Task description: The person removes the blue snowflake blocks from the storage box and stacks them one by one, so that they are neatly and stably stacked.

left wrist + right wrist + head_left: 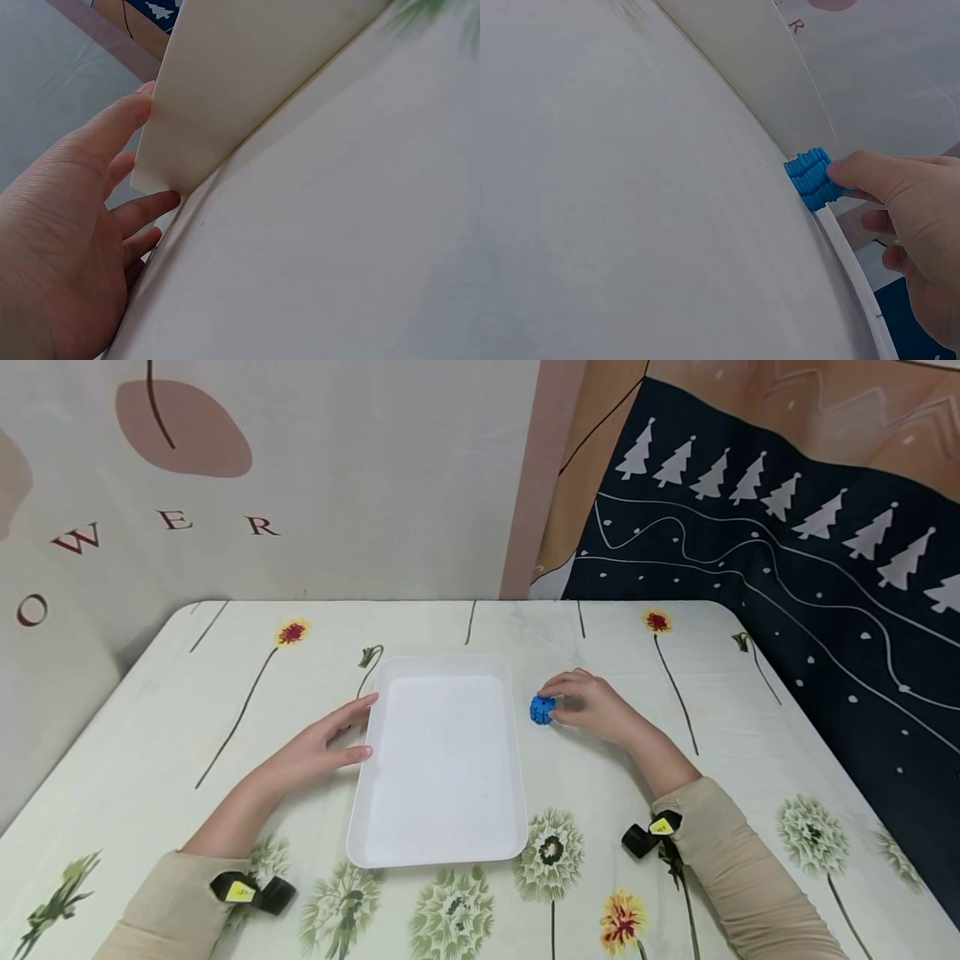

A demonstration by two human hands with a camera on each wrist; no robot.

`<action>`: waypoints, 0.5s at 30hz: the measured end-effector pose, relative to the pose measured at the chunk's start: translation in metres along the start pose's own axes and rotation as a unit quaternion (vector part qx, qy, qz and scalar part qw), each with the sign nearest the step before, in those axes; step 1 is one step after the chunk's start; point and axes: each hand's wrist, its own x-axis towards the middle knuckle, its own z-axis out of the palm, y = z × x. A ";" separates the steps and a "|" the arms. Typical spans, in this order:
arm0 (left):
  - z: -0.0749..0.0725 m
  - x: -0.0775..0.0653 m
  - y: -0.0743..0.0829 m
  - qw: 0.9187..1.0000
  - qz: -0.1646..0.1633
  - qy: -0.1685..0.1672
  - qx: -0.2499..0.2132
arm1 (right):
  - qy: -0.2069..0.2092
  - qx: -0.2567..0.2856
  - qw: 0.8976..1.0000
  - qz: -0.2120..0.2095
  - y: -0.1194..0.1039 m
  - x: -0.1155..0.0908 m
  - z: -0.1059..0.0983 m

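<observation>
Beside my flat, spread left grip point(315, 752) lies the white tray point(442, 847); my right grip point(592, 706) pinches a blue ridged piece point(542, 709).

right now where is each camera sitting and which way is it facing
Head: worn on the head, looking forward and down at the table; both forearms, the left hand and the right hand show.
Left wrist: on the left wrist, looking along the palm at the white tray; the left hand's fingers touch its edge.
Right wrist: on the right wrist, facing the blue ridged piece pinched by the right hand.
Shared: the white tray appears in all three.
</observation>
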 end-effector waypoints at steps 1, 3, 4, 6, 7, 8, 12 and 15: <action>0.000 0.000 0.000 1.000 0.000 0.000 0.000 | 0.000 0.001 1.000 0.000 0.000 0.000 0.000; 0.000 0.000 0.000 1.000 0.000 -0.001 0.000 | -0.002 0.000 1.000 -0.001 -0.001 0.000 0.000; 0.000 0.000 0.000 1.000 0.000 -0.002 0.000 | -0.002 0.000 1.000 -0.002 -0.001 0.000 0.000; 0.000 0.000 -0.001 1.000 -0.001 -0.002 -0.001 | -0.004 0.001 1.000 0.003 -0.002 0.000 0.001; 0.000 0.000 -0.001 1.000 -0.001 -0.002 0.000 | -0.004 0.001 1.000 0.005 -0.002 0.000 0.001; 0.000 0.000 -0.001 1.000 -0.001 -0.002 -0.001 | -0.005 0.001 1.000 0.008 -0.003 0.000 0.001; 0.000 0.000 -0.001 1.000 -0.002 -0.002 0.001 | -0.008 0.003 1.000 0.014 -0.003 0.000 0.002; -0.001 0.000 -0.001 1.000 -0.002 -0.003 0.002 | -0.008 0.004 1.000 0.012 -0.002 0.000 0.003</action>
